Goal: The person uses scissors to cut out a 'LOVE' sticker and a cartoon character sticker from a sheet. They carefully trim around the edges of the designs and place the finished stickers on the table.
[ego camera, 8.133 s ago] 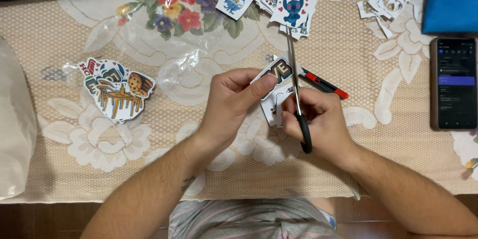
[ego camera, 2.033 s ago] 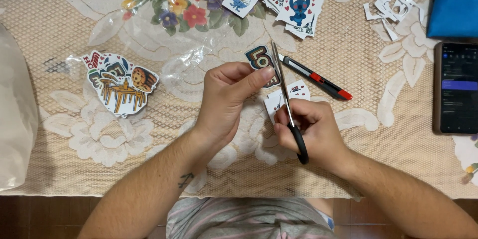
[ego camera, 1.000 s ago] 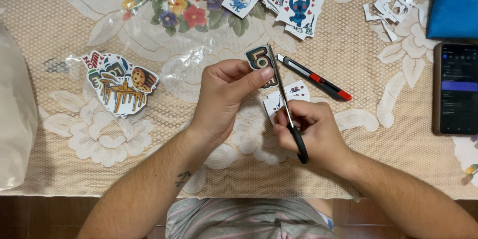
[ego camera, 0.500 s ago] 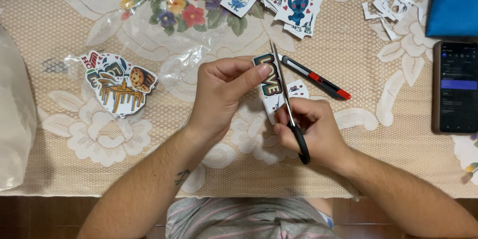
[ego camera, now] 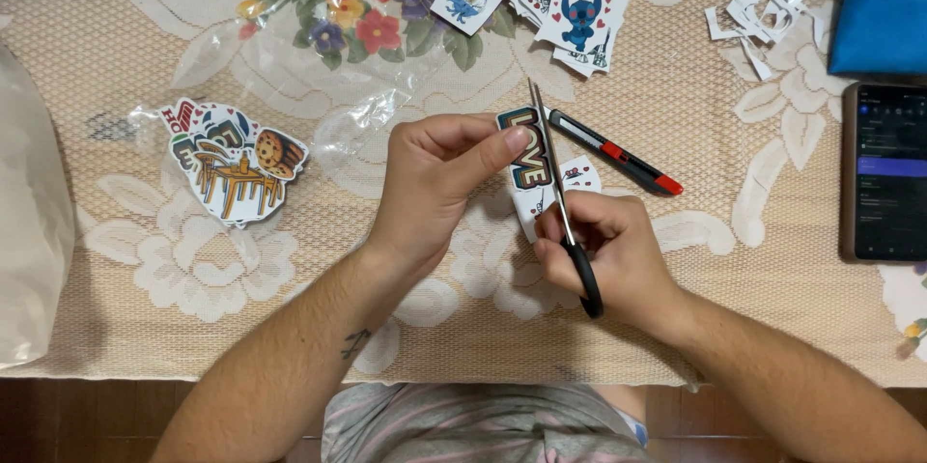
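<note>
Nearest us, our right hand (ego camera: 618, 255) is closed around the black handles of the scissors (ego camera: 558, 195), whose blades point away from us and run along the right edge of the sticker sheet (ego camera: 529, 166). Our left hand (ego camera: 435, 178) pinches that sheet between thumb and fingers, holding it up just above the lace tablecloth (ego camera: 676, 135), between the two hands. To cut well here, we judge it best to keep the blades close to the coloured outline, take short snips, and turn the paper with the left hand rather than twisting the scissors, with the fingertips kept clear of the blade line. Just beyond the sheet, to the right, a black and red utility knife (ego camera: 613, 151) lies on the cloth. To the left sits a small pile of cut stickers (ego camera: 232, 159) beside a clear plastic bag (ego camera: 290, 67). At the right edge a phone (ego camera: 886, 173) lies face up. Farther off we see more stickers (ego camera: 570, 0) and white paper scraps (ego camera: 763, 14).
</note>
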